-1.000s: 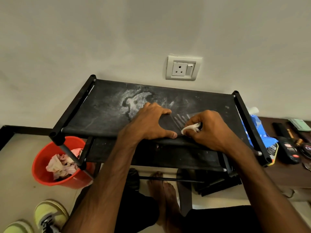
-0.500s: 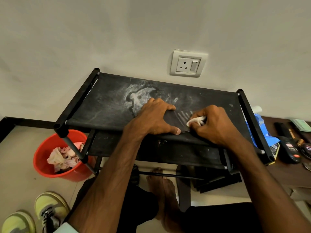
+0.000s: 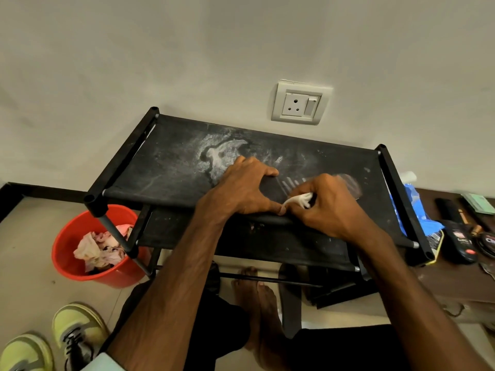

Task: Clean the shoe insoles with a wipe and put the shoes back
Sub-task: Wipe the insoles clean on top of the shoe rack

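My right hand (image 3: pixel 329 207), fingers curled pinching wipe (image 3: pixel 300 200), has slid in to left thumb (image 3: pixel 278 209); left hand (image 3: pixel 246 188), fingers spread, pins insole (image 3: pixel 290 183): I judge wiping mid-stroke.

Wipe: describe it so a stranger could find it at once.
Below the wall socket stands a black rack. On its top, the right hand pinches the wipe against a dark insole. It is a crumpled white wad, unlike the flat dusty smears nearby.

A home: shoe rack (image 3: pixel 171 167) against wall, socket (image 3: pixel 300 105), waste bucket (image 3: pixel 69 245).
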Available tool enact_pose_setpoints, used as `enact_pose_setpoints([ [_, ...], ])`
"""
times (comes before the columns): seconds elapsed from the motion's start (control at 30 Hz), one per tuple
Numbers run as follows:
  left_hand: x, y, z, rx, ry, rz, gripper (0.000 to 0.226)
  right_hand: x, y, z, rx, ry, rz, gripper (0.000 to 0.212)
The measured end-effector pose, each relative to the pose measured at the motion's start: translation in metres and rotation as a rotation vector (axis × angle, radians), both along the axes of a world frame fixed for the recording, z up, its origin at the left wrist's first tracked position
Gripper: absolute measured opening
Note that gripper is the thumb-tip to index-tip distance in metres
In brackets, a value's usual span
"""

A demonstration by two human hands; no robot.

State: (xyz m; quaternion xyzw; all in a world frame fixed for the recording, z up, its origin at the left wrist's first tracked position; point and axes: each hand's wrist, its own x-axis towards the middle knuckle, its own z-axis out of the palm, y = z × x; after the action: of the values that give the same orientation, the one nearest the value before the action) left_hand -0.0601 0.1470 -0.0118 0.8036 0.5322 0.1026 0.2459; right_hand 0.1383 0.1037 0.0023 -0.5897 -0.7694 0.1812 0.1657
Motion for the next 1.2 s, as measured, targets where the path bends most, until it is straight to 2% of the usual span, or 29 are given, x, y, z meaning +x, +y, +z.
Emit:
enact_pose_setpoints([
  [0.07, 0.001, 0.0, 0.0, -0.001, -0.005, -0.006, 0.093, 0.001, 0.002, 0.0, -0.005, 0.009, 0.0, 0.007],
  [0.23, 0.004, -0.001, 0.0, -0.014, 0.015, -0.007, 0.093, 0.019, 0.012, -0.002, 0.039, 0.028, -0.191, 0.008],
  [0.4, 0.001, -0.001, 0.0, -0.01, 0.012, -0.006, 0.093, 0.003, 0.007, -0.004, 0.008, 0.026, -0.051, 0.007],
  [0.6, 0.004, -0.002, 0.0, -0.013, 0.016, -0.002, 0.092, 0.018, 0.019, -0.004, 0.022, 0.082, -0.23, 0.009],
  [0.77, 0.0, 0.0, 0.0, -0.016, 0.017, -0.01, 0.093, -0.003, 0.01, -0.006, -0.011, 0.059, -0.049, 0.01],
  [0.93, 0.004, -0.002, -0.002, -0.019, 0.018, 0.003, 0.093, 0.013, 0.02, -0.003, 0.025, 0.058, -0.242, 0.009],
  [1.1, 0.0, 0.0, -0.001, -0.03, 0.028, -0.006, 0.094, -0.007, 0.015, -0.005, -0.005, -0.027, -0.109, 0.019],
  [1.2, 0.002, 0.0, -0.001, -0.033, 0.02, -0.004, 0.093, -0.001, 0.021, -0.002, 0.0, 0.002, -0.193, 0.016],
])
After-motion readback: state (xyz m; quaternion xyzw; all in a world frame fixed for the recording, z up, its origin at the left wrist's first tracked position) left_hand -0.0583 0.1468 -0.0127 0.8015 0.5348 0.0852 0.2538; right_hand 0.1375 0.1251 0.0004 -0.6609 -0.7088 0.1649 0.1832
